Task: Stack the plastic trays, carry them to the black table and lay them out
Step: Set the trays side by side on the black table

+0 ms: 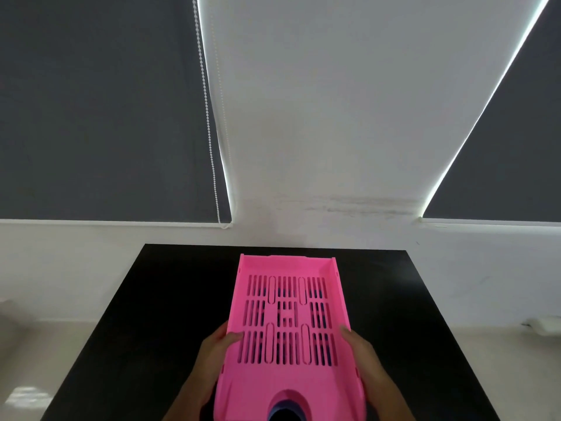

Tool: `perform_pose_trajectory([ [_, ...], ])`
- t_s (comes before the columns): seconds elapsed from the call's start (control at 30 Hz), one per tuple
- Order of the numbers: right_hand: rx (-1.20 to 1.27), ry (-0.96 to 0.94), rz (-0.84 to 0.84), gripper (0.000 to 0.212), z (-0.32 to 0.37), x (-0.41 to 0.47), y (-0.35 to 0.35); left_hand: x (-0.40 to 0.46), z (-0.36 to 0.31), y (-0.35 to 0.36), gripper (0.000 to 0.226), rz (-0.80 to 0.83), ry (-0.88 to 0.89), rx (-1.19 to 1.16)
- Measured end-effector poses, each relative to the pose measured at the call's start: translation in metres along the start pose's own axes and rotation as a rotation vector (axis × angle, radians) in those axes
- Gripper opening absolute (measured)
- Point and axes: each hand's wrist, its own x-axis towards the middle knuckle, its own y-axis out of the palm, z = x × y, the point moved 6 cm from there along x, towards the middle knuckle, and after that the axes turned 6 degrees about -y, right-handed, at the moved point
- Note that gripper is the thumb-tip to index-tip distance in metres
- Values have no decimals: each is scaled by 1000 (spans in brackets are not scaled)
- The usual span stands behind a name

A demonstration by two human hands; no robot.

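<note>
Both my hands are on the pink tray, one on each long side, near the end closest to me. My left hand wraps the left wall — thumb hooked over the rim onto the slotted floor, other fingers hidden under or behind the wall. My right hand grips the right wall the same way, thumb tip on the rim, rest of the fingers out of sight below. Both closed on the tray, not loose.

The tray is over the middle of the black table, long axis running away from me, far end toward the white wall. Can't tell if its underside touches the table or is just above it. Through the slots and the round cutout at the near end I see something dark blue underneath — looks like another tray stacked below, can't count how many.

Dark blinds hang left and right on the wall, a bead cord along the left one.
</note>
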Motion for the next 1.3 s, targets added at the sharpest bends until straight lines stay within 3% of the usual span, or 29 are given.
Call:
perform_pose_trajectory([
  [0.07, -86, -83, -58, 14, 8, -4, 0, -4, -11, 1, 40, -67, 68, 25],
  [0.2, -285, -252, -149, 32, 20, -2, -3, -9, -31, 6, 43, -146, 184, 136],
  [0.37, -328, -319, -155, 29, 25, 0, -2, -11, -41, 14, 32, -207, 200, 184],
  [0.63, -312, -479, -221, 31, 55, -1, -46, 0, -75, 56, 40, -172, 285, 248],
  [1.0, -308, -475, -460, 34, 63, -29, -184, 23, -60, 205, 51, -25, 370, 333],
  [1.3, -459, -406, -500, 33, 43, -12, -270, 35, -17, 291, 46, -9, 303, 391],
])
